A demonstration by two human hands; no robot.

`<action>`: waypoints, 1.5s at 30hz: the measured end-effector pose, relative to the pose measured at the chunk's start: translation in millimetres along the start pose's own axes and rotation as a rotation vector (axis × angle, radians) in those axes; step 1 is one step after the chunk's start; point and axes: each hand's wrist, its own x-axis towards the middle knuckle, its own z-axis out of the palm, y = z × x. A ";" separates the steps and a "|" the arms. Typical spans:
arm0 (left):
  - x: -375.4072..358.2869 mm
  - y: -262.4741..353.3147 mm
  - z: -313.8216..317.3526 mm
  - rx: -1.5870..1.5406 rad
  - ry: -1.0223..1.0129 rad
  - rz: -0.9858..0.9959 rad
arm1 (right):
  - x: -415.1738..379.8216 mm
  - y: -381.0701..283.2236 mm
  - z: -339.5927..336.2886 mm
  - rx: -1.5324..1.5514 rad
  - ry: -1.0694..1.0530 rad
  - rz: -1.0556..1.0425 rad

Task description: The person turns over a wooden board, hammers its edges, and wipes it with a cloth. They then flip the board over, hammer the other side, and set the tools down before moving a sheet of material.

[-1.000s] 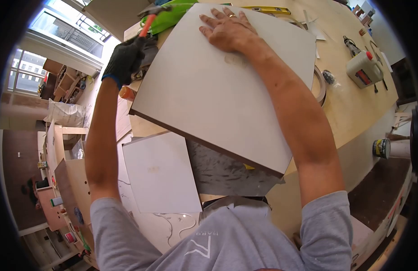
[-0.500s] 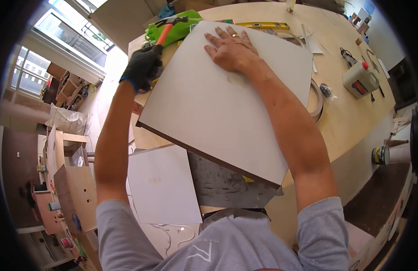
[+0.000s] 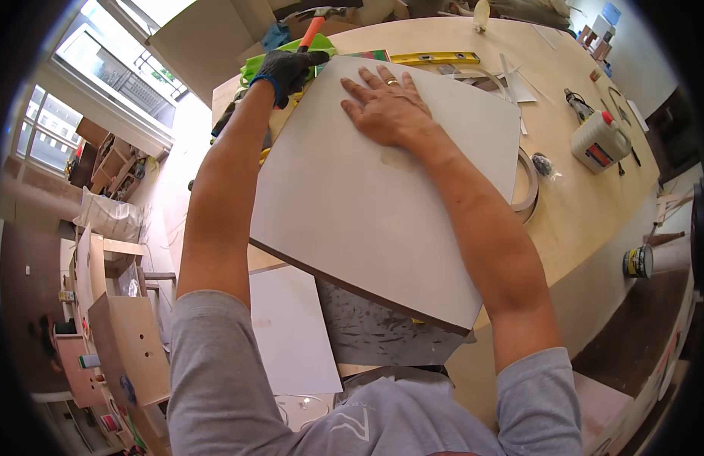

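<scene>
A large white panel with a dark edge lies tilted across the wooden table. My right hand, bare and wearing a ring, rests on its upper part with the fingers spread. At the panel's upper left corner is my left hand in a dark glove, its fingers wrapped round the orange handle of a hammer. The hammer's metal head points up, away from me. Behind the gloved hand lies a green bag.
On the table are a yellow spirit level, a roll of edging and a white jug with a red cap. Nearer me is a second white panel. A paint can stands at the right.
My left hand has moved up and to the right with the hammer, to the panel's upper corner. My right hand stays spread on the panel.
</scene>
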 end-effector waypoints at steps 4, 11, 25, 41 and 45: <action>4.9 1.1 11.1 0.215 0.048 0.027 | -0.9 1.3 3.5 0.028 0.033 -0.011; 18.7 6.2 13.4 0.179 -0.094 0.041 | -1.3 -0.2 6.2 -0.012 0.044 0.008; 15.6 3.6 0.6 -0.002 -0.031 0.001 | 1.2 0.6 11.1 -0.025 0.075 0.016; -71.2 -51.5 -74.7 0.047 0.066 -0.108 | 0.9 -0.3 4.7 -0.015 0.012 0.021; -112.9 -55.7 -77.3 0.048 0.029 -0.114 | 2.3 -0.9 3.8 -0.010 0.015 0.025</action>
